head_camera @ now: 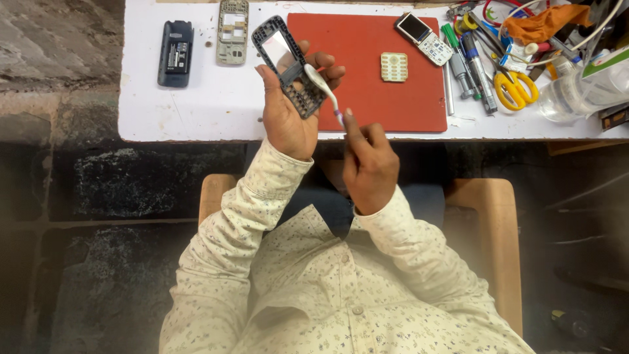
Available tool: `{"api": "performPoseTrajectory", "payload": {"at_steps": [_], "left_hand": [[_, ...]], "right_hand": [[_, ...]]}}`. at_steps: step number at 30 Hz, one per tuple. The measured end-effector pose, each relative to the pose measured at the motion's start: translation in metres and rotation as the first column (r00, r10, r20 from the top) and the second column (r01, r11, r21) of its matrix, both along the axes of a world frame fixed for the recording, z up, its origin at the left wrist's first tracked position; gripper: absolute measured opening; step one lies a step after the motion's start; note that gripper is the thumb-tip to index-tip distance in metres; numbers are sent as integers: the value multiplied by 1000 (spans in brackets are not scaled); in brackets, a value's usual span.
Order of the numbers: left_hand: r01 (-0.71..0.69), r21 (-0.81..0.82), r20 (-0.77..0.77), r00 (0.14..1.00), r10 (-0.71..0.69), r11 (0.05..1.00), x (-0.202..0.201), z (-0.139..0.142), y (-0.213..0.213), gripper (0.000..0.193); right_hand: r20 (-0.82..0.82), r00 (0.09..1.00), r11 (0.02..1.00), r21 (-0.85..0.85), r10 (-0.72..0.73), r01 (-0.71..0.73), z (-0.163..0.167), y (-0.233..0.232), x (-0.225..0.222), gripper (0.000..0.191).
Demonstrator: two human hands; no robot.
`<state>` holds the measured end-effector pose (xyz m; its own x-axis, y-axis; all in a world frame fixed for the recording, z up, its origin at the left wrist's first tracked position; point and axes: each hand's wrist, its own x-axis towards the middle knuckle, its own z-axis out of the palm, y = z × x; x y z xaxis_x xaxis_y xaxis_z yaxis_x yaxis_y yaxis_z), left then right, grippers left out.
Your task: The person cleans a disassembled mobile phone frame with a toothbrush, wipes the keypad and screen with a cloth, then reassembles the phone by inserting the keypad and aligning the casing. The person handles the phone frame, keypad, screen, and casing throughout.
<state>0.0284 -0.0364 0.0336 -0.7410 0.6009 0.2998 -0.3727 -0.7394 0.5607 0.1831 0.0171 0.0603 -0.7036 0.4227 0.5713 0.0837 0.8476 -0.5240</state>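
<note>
1. The left hand (pixel 288 115) grips a dark phone front frame (pixel 288 65) above the counter's (pixel 196 111) front edge.
2. The right hand (pixel 367 164) pinches a white toothbrush (pixel 321 88), its head touching the frame.
3. A keypad (pixel 394 67) lies on the red mat (pixel 373 39).
4. A black battery cover (pixel 175 52) lies near the counter's left edge.

We see the table (pixel 196 111) cut off by the top edge, along with the circuit board (pixel 233 31) lying there. The tool pile (pixel 524 39) at top right runs past the edge; its cables and small parts are too tangled to separate. The left hand (pixel 288 111) hides the lower back of the phone frame (pixel 288 65). The brush (pixel 321 85) bristles are too small to resolve.
</note>
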Motion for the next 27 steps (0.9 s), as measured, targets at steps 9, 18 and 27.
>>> {"api": "performPoseTrajectory", "payload": {"at_steps": [9,18,27], "left_hand": [[30,-6,7,1000,-30,1000,-6,2,-9,73],[92,48,61,994,-95,995,4,-3,2,75],[-2,80,-18,1000,3,997,-18,6,-13,70]], "right_hand": [[-12,972,968,-98,233,-233,3,9,10,55],[-33,993,989,-90,116,-118,7,-1,-4,52],[2,984,975,-128,181,-179,10,-5,16,53]]}}
